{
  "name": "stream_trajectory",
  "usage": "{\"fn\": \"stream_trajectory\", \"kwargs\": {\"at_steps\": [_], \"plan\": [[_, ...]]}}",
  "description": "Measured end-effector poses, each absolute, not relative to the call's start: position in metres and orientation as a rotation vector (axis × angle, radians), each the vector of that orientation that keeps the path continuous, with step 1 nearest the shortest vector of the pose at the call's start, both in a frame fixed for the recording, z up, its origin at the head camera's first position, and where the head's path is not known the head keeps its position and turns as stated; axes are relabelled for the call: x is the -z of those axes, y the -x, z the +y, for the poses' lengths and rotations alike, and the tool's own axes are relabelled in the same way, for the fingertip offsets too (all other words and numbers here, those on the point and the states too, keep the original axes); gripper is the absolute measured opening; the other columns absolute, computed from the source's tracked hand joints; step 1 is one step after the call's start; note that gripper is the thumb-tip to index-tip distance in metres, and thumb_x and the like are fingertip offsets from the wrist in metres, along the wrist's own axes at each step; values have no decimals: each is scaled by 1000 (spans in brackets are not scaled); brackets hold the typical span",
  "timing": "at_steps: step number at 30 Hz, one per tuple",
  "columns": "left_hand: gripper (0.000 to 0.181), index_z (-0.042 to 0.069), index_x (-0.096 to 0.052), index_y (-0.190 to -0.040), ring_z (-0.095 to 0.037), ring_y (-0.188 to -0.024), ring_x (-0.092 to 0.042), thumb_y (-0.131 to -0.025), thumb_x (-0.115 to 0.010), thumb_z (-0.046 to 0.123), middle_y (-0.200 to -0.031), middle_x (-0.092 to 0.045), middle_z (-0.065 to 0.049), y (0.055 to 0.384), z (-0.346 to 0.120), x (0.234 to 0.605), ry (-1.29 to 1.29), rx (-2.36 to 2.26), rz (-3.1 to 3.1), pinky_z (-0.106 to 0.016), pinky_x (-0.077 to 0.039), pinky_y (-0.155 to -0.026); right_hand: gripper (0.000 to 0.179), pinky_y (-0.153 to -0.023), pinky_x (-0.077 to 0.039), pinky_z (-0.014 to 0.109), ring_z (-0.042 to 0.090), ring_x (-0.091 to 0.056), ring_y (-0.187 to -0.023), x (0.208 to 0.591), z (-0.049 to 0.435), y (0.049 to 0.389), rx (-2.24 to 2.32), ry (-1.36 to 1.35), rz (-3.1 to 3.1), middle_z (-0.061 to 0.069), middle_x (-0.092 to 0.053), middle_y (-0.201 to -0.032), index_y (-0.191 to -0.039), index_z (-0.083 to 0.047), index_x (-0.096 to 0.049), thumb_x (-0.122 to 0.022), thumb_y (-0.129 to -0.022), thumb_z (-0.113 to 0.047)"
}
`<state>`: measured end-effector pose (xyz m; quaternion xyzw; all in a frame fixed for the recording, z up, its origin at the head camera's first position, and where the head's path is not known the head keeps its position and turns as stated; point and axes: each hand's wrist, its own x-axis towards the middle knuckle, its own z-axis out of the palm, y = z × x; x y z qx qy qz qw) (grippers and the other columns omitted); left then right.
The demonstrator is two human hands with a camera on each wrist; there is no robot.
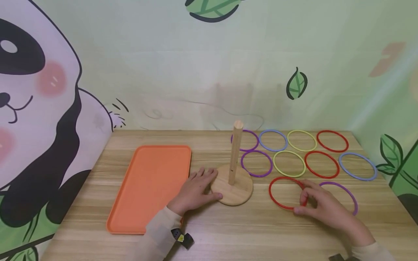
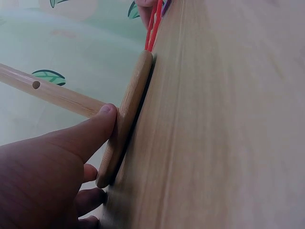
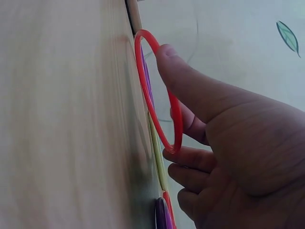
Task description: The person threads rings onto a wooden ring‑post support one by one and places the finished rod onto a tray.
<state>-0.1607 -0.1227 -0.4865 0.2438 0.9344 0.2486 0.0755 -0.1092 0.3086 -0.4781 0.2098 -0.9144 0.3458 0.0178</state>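
A wooden ring-toss stand has a round base and an upright peg. My left hand rests against the left side of that base. In the left wrist view the straight thumb presses on the base's top near its rim, the other fingers beside it. My right hand pinches the right edge of a red ring between thumb and fingers. The right wrist view has this ring tilted, its near side up off the table. Partly behind the right hand lies a purple ring.
Several more rings lie in rows behind, among them a purple ring, a yellow ring, a red ring and a blue ring. An orange tray lies left of the stand. A printed wall rises behind the table.
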Motion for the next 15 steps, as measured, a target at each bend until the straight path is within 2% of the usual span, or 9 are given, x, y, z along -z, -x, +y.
{"fn": "stream_trajectory", "kwargs": {"at_steps": [2,5,15], "plan": [[87,11,-37,-165,-43,-159,-18,-98,-68,58,-170,-34,-13,161,-123,486,-730,-744,2802,-60,-15,-128,36,-104,-17,2,58,-46,-136,478,308,110,-1089,-654,-2821,30,-53,-149,-83,-29,-58,-94,-80,-27],[88,12,-37,-165,-43,-159,-18,-98,-68,59,-170,-34,-13,160,-123,486,-724,-743,2799,-60,-15,-129,37,-100,-20,1,58,-48,-133,478,307,110,-1095,-658,-2797,31,-53,-147,-83,-28,-58,-95,-78,-25],[88,12,-37,-165,-43,-159,-18,-98,-68,59,-170,-34,-13,161,-123,486,-722,-742,2800,-60,-15,-128,37,-99,-20,2,57,-48,-132,476,306,111,-1139,-639,-2773,33,-52,-146,-83,-25,-58,-95,-78,-22]]}}
